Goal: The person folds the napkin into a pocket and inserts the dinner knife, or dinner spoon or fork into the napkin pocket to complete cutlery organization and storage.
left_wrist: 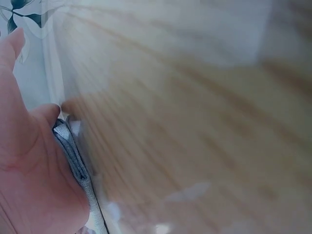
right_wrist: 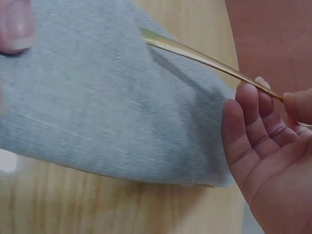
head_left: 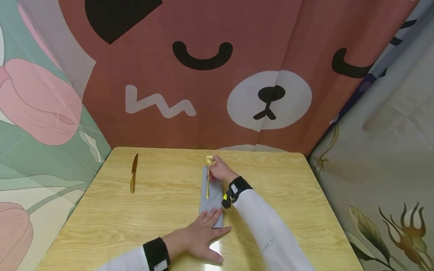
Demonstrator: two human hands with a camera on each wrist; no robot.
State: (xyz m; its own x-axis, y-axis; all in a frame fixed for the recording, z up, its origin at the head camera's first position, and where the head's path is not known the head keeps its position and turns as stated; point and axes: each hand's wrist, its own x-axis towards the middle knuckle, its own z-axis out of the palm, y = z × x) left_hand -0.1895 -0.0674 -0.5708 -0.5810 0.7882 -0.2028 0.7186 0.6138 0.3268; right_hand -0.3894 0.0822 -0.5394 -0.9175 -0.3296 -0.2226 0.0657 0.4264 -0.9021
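Observation:
A folded grey-blue cloth napkin (head_left: 216, 194) lies lengthwise on the table in the head view. My left hand (head_left: 203, 235) rests on its near end with spread, straight fingers; the left wrist view shows the napkin's layered edge (left_wrist: 73, 151) beside the palm. At the far end, my right hand (head_left: 222, 170) pinches a gold fork (head_left: 208, 182) near its neck, tines pointing away. In the right wrist view, the fork's handle (right_wrist: 204, 59) slants down to the napkin (right_wrist: 87, 92), and its wide end disappears at a fold edge. Left fingertips press the cloth there.
A gold knife (head_left: 134, 174) lies to the left on the wooden table (head_left: 271, 177), blade pointing away. A brown curtain with a bear face (head_left: 210, 90) hangs behind the far edge, with patterned cloths at both sides. Light glares near my left hand.

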